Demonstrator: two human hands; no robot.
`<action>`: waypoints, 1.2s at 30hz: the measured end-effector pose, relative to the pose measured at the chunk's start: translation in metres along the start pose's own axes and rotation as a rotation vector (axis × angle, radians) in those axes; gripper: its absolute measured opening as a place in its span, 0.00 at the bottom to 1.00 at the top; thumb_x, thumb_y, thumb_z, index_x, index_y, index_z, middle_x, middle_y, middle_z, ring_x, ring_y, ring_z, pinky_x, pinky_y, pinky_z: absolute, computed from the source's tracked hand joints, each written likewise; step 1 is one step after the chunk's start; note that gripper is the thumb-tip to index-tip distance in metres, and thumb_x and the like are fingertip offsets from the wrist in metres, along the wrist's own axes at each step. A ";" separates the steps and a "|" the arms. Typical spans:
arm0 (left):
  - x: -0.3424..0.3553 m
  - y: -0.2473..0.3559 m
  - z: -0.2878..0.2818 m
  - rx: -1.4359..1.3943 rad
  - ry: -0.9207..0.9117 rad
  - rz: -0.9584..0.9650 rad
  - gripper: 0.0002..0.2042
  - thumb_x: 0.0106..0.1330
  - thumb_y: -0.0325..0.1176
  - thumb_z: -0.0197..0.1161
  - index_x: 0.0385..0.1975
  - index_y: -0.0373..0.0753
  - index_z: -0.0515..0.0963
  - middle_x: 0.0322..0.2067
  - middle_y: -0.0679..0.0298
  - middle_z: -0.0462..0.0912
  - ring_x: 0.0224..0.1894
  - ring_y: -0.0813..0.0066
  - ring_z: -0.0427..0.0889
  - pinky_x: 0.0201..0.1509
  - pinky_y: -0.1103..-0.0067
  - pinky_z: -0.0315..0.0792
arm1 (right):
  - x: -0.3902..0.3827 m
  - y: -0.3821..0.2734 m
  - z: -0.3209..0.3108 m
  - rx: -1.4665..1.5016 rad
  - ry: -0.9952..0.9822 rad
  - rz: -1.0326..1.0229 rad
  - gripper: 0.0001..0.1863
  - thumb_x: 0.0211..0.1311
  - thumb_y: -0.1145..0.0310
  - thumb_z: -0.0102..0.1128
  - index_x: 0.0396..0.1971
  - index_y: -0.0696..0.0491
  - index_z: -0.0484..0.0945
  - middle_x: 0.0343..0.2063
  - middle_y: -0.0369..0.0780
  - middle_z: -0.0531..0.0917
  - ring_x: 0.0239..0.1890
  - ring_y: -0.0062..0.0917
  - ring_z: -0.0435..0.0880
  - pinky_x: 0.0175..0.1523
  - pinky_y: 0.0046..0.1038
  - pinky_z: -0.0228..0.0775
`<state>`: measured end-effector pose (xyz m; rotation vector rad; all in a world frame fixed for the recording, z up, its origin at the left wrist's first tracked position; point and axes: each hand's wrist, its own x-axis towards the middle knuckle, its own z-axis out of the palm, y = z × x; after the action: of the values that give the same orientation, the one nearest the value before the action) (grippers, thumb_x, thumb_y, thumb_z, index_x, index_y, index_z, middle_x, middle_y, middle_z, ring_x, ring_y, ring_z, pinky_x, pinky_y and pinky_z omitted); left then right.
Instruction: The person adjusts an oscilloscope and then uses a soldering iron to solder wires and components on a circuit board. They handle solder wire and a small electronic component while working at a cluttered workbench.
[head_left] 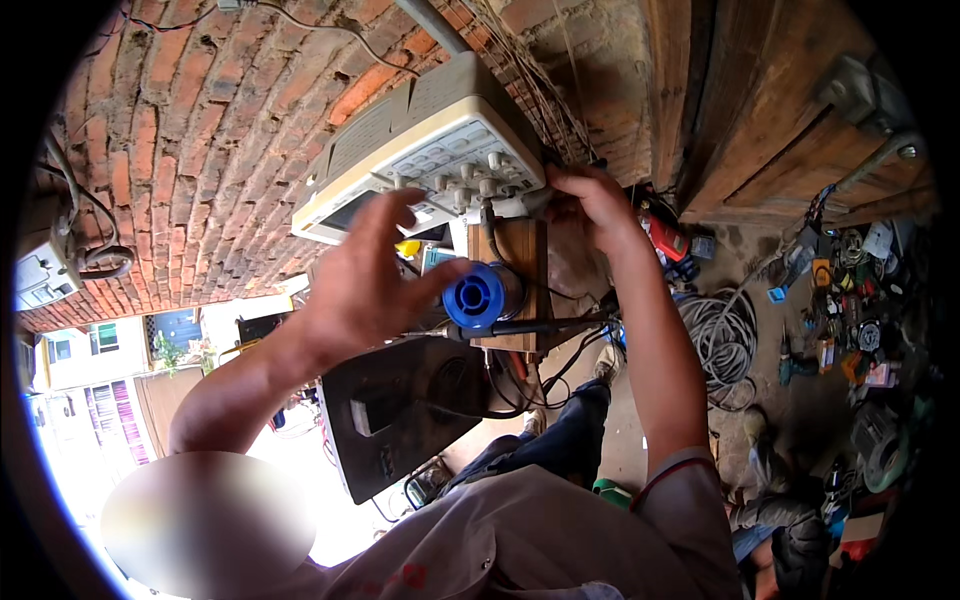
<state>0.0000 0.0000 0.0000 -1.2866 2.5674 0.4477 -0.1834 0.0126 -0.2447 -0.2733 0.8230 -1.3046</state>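
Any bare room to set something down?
On the floor: between the jeans leg and right forearm, and a narrow strip between the cable coil and scattered tools. Crowded: the wooden block below the oscilloscope, with the blue spool and left hand close by.

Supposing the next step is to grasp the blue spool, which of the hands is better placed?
Probably the left hand: it is open, its thumb appearing right by the blue spool. The right hand is farther off, at the right end of the beige instrument.
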 end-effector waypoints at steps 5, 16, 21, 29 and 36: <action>0.030 0.014 0.035 0.031 -0.158 -0.171 0.40 0.58 0.60 0.59 0.52 0.26 0.57 0.41 0.36 0.75 0.44 0.46 0.79 0.48 0.63 0.72 | -0.001 -0.012 0.004 -0.086 0.020 -0.075 0.13 0.57 0.60 0.61 0.36 0.54 0.78 0.31 0.37 0.82 0.28 0.24 0.81 0.32 0.26 0.71; 0.038 0.036 0.060 0.009 -0.275 -0.175 0.39 0.50 0.51 0.67 0.60 0.39 0.62 0.40 0.46 0.81 0.45 0.51 0.80 0.50 0.69 0.72 | -0.008 -0.001 0.008 0.021 0.003 0.009 0.15 0.56 0.57 0.61 0.37 0.51 0.78 0.31 0.36 0.82 0.31 0.24 0.81 0.37 0.28 0.71; 0.040 0.031 0.064 -0.037 -0.259 -0.148 0.40 0.46 0.47 0.69 0.61 0.40 0.63 0.42 0.45 0.80 0.46 0.52 0.80 0.51 0.70 0.72 | -0.005 -0.002 0.010 -0.015 0.018 0.031 0.14 0.57 0.56 0.61 0.34 0.51 0.79 0.30 0.36 0.82 0.30 0.25 0.80 0.36 0.29 0.71; 0.037 0.025 0.067 -0.053 -0.228 -0.104 0.38 0.45 0.40 0.68 0.60 0.40 0.63 0.41 0.46 0.80 0.46 0.54 0.80 0.50 0.70 0.72 | 0.000 0.001 0.005 0.002 -0.009 0.060 0.12 0.58 0.58 0.59 0.33 0.51 0.79 0.28 0.37 0.83 0.30 0.26 0.82 0.36 0.30 0.73; 0.036 0.023 0.065 -0.108 -0.251 -0.036 0.36 0.46 0.37 0.67 0.59 0.40 0.64 0.40 0.49 0.81 0.46 0.56 0.80 0.50 0.70 0.72 | -0.003 -0.008 0.006 -0.092 0.010 0.078 0.11 0.57 0.60 0.59 0.33 0.52 0.79 0.28 0.39 0.84 0.28 0.27 0.83 0.34 0.29 0.74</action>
<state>-0.0352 0.0109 -0.0685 -1.2223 2.3360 0.7020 -0.1852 0.0117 -0.2346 -0.3048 0.8955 -1.1975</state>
